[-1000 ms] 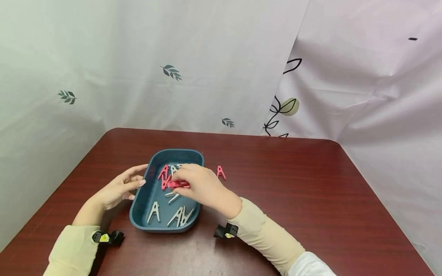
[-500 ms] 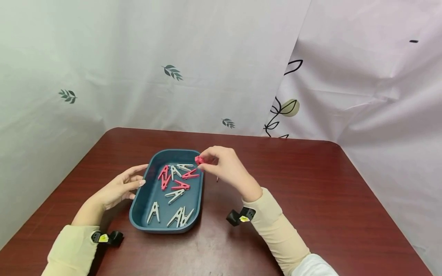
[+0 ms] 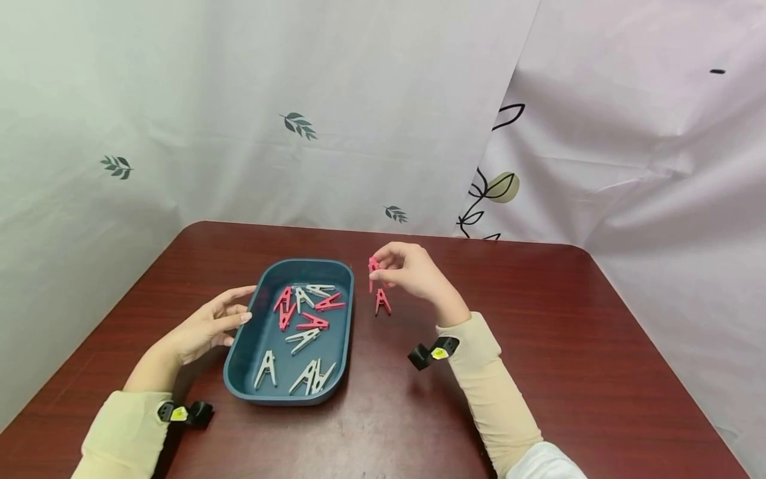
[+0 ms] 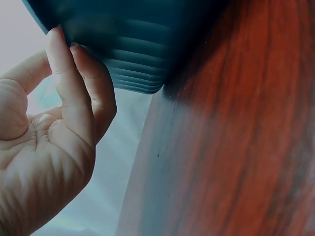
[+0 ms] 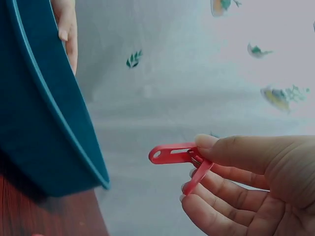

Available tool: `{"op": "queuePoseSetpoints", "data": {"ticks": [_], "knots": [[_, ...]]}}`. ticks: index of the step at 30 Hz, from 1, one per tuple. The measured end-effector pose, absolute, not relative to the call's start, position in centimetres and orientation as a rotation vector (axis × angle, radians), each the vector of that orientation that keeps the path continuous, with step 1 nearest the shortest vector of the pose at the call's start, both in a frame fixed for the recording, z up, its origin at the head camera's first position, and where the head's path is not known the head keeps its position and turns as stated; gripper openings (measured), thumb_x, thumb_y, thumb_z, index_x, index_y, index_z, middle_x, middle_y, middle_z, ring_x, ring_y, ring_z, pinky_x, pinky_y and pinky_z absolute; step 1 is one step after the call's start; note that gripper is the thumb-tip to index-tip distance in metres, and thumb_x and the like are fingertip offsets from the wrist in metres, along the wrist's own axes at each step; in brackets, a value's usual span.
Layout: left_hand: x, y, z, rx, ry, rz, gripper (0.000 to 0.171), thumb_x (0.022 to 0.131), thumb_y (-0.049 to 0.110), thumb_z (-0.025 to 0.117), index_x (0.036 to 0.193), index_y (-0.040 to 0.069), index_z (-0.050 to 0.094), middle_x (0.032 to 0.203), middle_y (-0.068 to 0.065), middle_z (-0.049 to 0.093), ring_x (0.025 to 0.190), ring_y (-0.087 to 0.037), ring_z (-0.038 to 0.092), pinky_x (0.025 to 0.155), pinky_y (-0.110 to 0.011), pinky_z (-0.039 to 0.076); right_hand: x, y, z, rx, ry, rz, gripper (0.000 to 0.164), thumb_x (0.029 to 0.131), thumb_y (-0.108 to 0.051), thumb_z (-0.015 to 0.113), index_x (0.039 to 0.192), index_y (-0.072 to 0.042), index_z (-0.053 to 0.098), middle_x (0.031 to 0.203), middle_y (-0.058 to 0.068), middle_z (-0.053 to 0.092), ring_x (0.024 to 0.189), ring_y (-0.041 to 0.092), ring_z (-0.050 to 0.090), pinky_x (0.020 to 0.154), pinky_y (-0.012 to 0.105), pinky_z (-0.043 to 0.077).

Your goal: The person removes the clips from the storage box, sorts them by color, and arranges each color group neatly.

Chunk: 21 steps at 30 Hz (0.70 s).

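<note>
Between thumb and fingers, my right hand pinches a red clothespin, its legs spread apart in the right wrist view. In the head view it is just right of the blue bin, above the table. Below that hand, another red clothespin lies on the wood. My left hand touches the bin's left side with loosely extended fingers; in the left wrist view the fingertips meet its outer wall. Several clothespins lie inside the bin, red ones and white ones.
The dark red wooden table stretches out to the right of the bin. A pale curtain with leaf prints hangs behind the table's back edge. Small black wrist cameras sit on both sleeves.
My right hand has lifted a red clothespin out of the bin and carried it right, over the table beside the bin. The left hand and the bin have stayed in place.
</note>
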<state>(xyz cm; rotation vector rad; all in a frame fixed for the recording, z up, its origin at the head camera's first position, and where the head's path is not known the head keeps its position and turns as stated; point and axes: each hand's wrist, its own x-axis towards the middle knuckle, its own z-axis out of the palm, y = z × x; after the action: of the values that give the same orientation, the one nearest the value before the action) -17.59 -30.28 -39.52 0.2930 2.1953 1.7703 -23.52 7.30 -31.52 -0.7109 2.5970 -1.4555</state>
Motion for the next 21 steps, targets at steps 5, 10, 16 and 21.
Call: {"op": "queuePoseSetpoints", "data": {"ticks": [5, 10, 16, 21], "knots": [[-17.5, -30.2, -39.4, 0.281, 2.198, 1.774, 0.054, 0.097, 0.012, 0.052, 0.145, 0.010, 0.027, 0.100, 0.003, 0.065, 0.082, -0.014, 0.068, 0.069, -0.032, 0.058, -24.9, 8.1, -32.4, -0.612, 2.504, -1.496, 0.034, 0.082, -0.008, 0.073, 0.113, 0.000, 0.061, 0.088, 0.014, 0.065, 0.066, 0.018, 0.063, 0.068, 0.036, 0.059], [-17.4, -30.1, -39.3, 0.291, 2.193, 1.780, 0.052, 0.098, 0.012, 0.052, 0.144, 0.012, 0.029, 0.101, 0.003, 0.065, 0.082, -0.014, 0.068, 0.069, -0.033, 0.058, -26.2, 9.0, -33.5, -0.534, 2.466, -1.498, 0.033, 0.082, -0.005, 0.072, 0.112, 0.003, 0.060, 0.087, 0.016, 0.066, 0.063, 0.016, 0.063, 0.071, 0.046, 0.058], [-17.4, -30.1, -39.3, 0.295, 2.196, 1.784, 0.050, 0.098, 0.011, 0.052, 0.143, 0.014, 0.030, 0.100, 0.003, 0.065, 0.082, -0.014, 0.068, 0.068, -0.032, 0.058, -27.5, 9.8, -35.0, -0.455, 2.432, -1.499, 0.029, 0.083, -0.003, 0.070, 0.108, 0.005, 0.058, 0.084, 0.015, 0.066, 0.062, 0.014, 0.063, 0.068, 0.044, 0.058], [-17.4, -30.1, -39.4, 0.297, 2.196, 1.782, 0.051, 0.098, 0.011, 0.051, 0.144, 0.014, 0.029, 0.101, 0.004, 0.065, 0.083, -0.014, 0.068, 0.069, -0.032, 0.058, -28.1, 10.5, -36.0, -0.374, 2.423, -1.453, 0.024, 0.083, -0.003, 0.070, 0.103, 0.005, 0.060, 0.086, 0.017, 0.067, 0.063, 0.015, 0.064, 0.068, 0.041, 0.059]]}}
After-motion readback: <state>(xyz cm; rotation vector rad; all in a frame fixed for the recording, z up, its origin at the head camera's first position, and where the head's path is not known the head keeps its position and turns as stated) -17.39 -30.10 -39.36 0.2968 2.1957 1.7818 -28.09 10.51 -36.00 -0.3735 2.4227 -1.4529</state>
